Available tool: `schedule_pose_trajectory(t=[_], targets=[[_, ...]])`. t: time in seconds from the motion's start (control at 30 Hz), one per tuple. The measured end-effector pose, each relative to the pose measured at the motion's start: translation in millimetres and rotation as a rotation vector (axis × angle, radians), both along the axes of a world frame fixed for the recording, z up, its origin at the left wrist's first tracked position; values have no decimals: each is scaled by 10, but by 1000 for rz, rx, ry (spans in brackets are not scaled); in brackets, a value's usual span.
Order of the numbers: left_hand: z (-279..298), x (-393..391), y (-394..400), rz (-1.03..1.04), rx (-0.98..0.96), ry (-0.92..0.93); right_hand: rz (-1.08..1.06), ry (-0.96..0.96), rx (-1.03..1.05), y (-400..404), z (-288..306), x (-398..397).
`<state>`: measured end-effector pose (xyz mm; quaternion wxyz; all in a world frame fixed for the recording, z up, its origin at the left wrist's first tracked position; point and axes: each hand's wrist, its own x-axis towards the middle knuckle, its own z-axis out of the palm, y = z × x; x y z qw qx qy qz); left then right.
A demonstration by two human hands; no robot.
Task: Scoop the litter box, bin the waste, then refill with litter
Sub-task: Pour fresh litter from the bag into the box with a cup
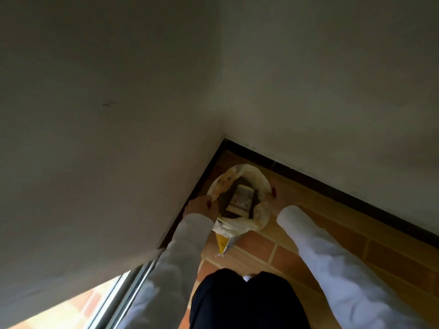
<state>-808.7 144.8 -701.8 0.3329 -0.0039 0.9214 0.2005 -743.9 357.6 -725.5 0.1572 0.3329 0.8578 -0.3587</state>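
A white and yellow litter sack (238, 224) stands open on the tiled floor in the corner of two walls. Inside it lies a pale box-shaped scoop or carton (241, 199) on dark grey litter. My left hand (200, 206) grips the sack's rim on its left side. My right hand (273, 194) grips the rim on the right. Both arms wear white sleeves. No litter box is in view.
Plain walls (107, 115) close in on the left and behind the sack, with a dark skirting board (332, 181) along their base. Terracotta floor tiles (332, 252) spread to the right. A sliding door track (137, 281) runs at lower left. My dark trousers fill the bottom centre.
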Motion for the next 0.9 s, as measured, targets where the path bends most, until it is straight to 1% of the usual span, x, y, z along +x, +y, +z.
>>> schedule_pose_trajectory(t=[0.1, 0.17, 0.27, 0.37, 0.5, 0.6, 0.7, 0.8, 0.9], targets=[[807, 341, -124, 48, 45, 17, 15, -30, -14, -120, 809, 330], [1221, 541, -200, 62, 99, 40, 5, -23, -30, -193, 1252, 545], [2006, 810, -361, 50, 144, 74, -6, -37, -53, -291, 2090, 888], [2767, 1045, -480, 33, 174, 104, -17, -8, -130, -370, 2865, 1158], [3623, 1320, -597, 25, 189, 142, -31, 40, -171, -505, 3726, 1472], [4128, 1527, -676, -36, 213, 182, -62, 73, -162, -611, 4203, 1752], [4512, 1706, -757, -111, 254, 217, -91, 124, -134, -700, 4558, 2043], [4765, 1878, -792, -196, 280, 257, -152, 153, -105, -804, 4833, 2387], [4964, 2051, -788, -279, 321, 251, -251, 192, -61, -939, 5016, 2795]])
